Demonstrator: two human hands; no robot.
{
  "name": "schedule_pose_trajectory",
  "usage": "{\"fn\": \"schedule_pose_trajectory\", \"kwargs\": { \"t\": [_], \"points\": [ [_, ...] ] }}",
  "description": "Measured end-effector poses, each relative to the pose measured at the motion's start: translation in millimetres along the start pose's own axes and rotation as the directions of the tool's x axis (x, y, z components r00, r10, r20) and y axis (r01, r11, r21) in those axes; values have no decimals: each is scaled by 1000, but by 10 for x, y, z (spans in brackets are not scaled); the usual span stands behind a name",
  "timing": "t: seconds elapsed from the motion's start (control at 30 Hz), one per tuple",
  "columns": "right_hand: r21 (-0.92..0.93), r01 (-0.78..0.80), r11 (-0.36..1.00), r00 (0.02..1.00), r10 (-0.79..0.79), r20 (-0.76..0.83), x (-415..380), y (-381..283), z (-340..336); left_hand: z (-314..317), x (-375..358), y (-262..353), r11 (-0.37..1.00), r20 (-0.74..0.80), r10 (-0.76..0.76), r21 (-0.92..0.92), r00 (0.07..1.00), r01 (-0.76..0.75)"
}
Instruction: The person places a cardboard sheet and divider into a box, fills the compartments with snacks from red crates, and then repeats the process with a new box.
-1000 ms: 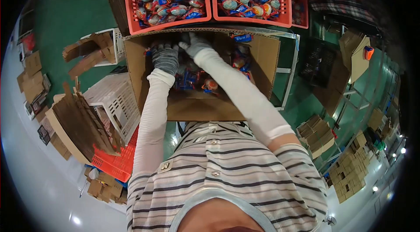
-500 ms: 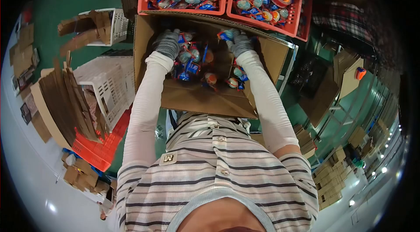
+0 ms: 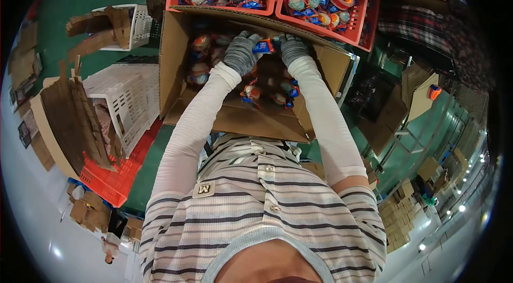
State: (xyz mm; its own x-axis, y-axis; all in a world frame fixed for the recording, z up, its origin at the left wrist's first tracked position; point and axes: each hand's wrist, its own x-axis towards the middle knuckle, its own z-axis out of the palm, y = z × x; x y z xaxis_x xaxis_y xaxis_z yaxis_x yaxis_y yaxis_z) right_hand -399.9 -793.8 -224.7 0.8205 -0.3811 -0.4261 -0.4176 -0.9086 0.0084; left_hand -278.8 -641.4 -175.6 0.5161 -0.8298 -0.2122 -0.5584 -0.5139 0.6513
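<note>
Both my hands wear grey knit gloves and are inside an open cardboard box (image 3: 235, 115). My left hand (image 3: 241, 54) is near the middle of the box, its fingers curled at one side of a blue-and-orange wrapped packet (image 3: 263, 46). My right hand (image 3: 293, 50) is closed at the packet's other side, by the far wall. The fingertips are partly hidden. Similar clear-wrapped packets with round pieces lie at the box's left side (image 3: 200, 56). A loose packet (image 3: 250, 92) and a small group of packets (image 3: 286, 95) lie nearer to me on the bottom.
Beyond the box stand a red crate (image 3: 224, 9) and another red crate (image 3: 320, 28), both full of wrapped packets. On the left are a white crate (image 3: 128, 104), flattened cardboard (image 3: 69, 123) and a red crate (image 3: 109, 184). A metal frame (image 3: 350, 77) runs along the right.
My left hand has moved right, toward my right hand, and the packets by it now lie at the box's left side. A blue packet has come between the two hands.
</note>
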Motion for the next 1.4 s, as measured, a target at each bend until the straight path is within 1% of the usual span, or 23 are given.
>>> {"fn": "schedule_pose_trajectory", "kwargs": {
  "t": [0.1, 0.17, 0.2, 0.27, 0.3, 0.47, 0.53, 0.67, 0.73, 0.77, 0.8, 0.87, 0.9, 0.97, 1.0, 1.03, 1.07, 1.2, 1.27, 1.3, 1.33, 1.37, 1.4],
  "points": [
    [160, -158, 974, 986, 146, 83, -15, 58, -269, 113, 28, 175, 999, 163, -16, 33, 986, 11],
    [364, -239, 900, 928, 102, 358, 34, -51, -619, 151, 41, 397, 976, 357, -56, 217, 932, -24],
    [363, -235, 902, 930, 100, 355, 93, -22, -455, 271, 72, 311, 976, 353, -57, 218, 934, -22],
    [268, -86, 960, 988, 47, 149, 244, 104, 272, 649, 102, 85, 872, 321, -21, 469, 947, -140],
    [132, -5, 991, 999, 10, -36, 356, 191, 586, 615, 134, 97, 909, 355, -11, 394, 935, -139],
    [207, -134, 969, 988, 114, 107, 317, 157, 171, 825, 154, 46, 849, 283, 128, 464, 950, -253],
    [208, -147, 967, 985, 123, 120, 336, 143, 153, 859, 150, 17, 839, 262, 309, 378, 914, -392],
    [207, -159, 965, 981, 132, 139, 360, 105, 147, 921, 200, 84, 894, 323, 150, 360, 934, -268],
    [198, -85, 976, 994, 71, 80, 282, 107, 56, 1072, 218, 25, 785, 242, 309, 482, 920, -390],
    [141, -155, 978, 966, 121, 227, 231, 67, -105, 1004, 206, 108, 738, 205, 280, 578, 938, -347],
    [146, -152, 978, 967, 116, 227, 143, 19, -208, 895, 186, 117, 737, 207, 276, 581, 939, -345],
    [60, -7, 998, 994, 1, 108, -95, -96, -491, 403, 144, 187, 903, 369, 260, 234, 892, -360],
    [108, -14, 994, 981, -8, 195, -204, -185, -714, 75, 24, 262, 838, 339, 169, 445, 925, -316],
    [311, -11, 950, 977, -55, 204, -318, -324, -541, -380, -117, 69, 951, 318, 139, 222, 938, -216],
    [431, 10, 902, 981, -91, 169, -363, -397, -369, -373, -219, -225, 950, 286, 218, 156, 933, -270],
    [518, -78, 852, 964, -67, 256, -350, -503, -391, -431, -319, -361, 946, 375, 178, 190, 910, -264],
    [589, -169, 790, 938, -55, 343, -323, -628, -419, -549, -345, -399, 932, 590, 75, 245, 804, -266],
    [594, -311, 742, 917, 71, 392, -104, -937, -312, -564, -453, -301, 872, 583, -134, 454, 801, -184],
    [523, -209, 826, 857, -103, 505, 47, -943, -180, -551, -466, -309, 862, 574, -191, 486, 796, -144],
    [553, -127, 824, 916, -116, 384, 73, -909, -42, -548, -507, -336, 900, 565, -166, 421, 808, -110],
    [573, -172, 801, 894, -117, 432, 148, -864, 119, -543, -524, -388, 933, 554, -142, 351, 821, -76],
    [584, -196, 788, 929, -41, 367, 48, -807, 71, -483, -535, -499, 984, 545, -177, 71, 819, 165],
    [595, -213, 775, 954, 33, 298, -30, -756, 13, -390, -550, -580, 983, 540, -178, 62, 823, 173]
  ]
}}
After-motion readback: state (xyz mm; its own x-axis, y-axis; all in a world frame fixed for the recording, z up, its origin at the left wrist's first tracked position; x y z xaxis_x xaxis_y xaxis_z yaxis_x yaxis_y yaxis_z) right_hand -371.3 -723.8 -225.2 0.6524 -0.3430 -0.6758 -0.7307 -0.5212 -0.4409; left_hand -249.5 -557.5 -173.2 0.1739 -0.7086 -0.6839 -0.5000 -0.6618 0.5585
